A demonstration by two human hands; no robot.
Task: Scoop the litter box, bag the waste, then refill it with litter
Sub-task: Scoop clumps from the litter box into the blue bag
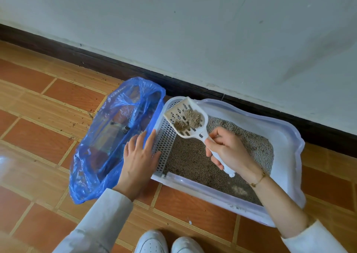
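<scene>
Under her right hand (229, 152), the pale translucent plastic litter box (289, 136) is lying with grey litter still in it; no refill is showing yet. Beside her flat, relaxed left hand (140, 156), the crinkled blue plastic bag (108, 136) is gaping. Her right hand is gripping the white slotted plastic scoop (186, 117), its long axis pointing up-left toward the bag, carrying brown clumps (190, 119).

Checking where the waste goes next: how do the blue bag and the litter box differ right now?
The blue bag is thin, crinkled, see-through plastic; the litter box is stiff and white. The bag looks nearly empty, while the box holds a bed of litter. Both lie open on the tiled floor, side by side.
</scene>
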